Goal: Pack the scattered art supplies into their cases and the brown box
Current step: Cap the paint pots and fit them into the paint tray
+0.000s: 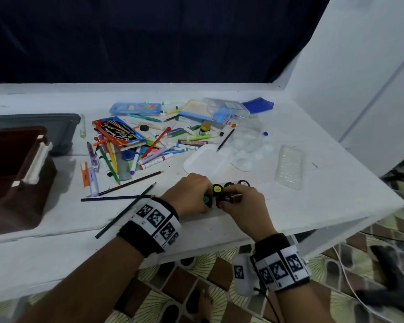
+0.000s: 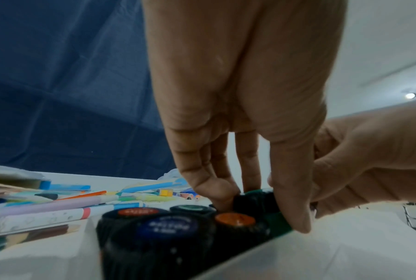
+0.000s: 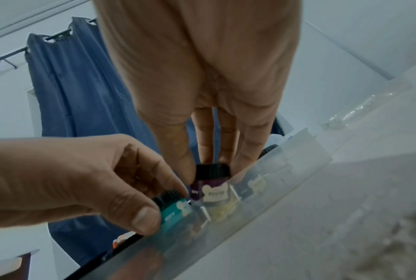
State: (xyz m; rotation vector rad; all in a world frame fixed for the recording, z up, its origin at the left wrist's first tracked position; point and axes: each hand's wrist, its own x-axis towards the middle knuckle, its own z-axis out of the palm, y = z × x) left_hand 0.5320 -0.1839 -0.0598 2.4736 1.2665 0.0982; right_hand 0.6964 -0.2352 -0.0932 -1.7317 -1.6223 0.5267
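Two hands are at work on the paint pots near the front edge of the white table. The left hand pinches a teal pot by its black ribbed lid, thumb in front and fingers curled behind; the right hand grips a purple pot from above, fingertips round its cap. Both pots are being set into a clear plastic tray, where other pots already stand in a row, among them a yellow-topped one, a blue-topped one and an orange-topped one.

By my judgement the step in hand is seating the pots in their case, with most of the task still ahead: felt pens and pencils lie scattered further back, well apart from the brown box at the far left, which stands open. Next, each pot has to be pressed down upright into its own pocket and let go; the two pots sit just beside each other, so the fingers will need to come away one hand at a time without tipping a neighbour.

Room is tight here. The tray lies close to the table's front edge, and a loose pencil already overhangs that edge beside the left wrist, so a careless sweep could knock either off. More open table shows to the right, near a clear ribbed lid
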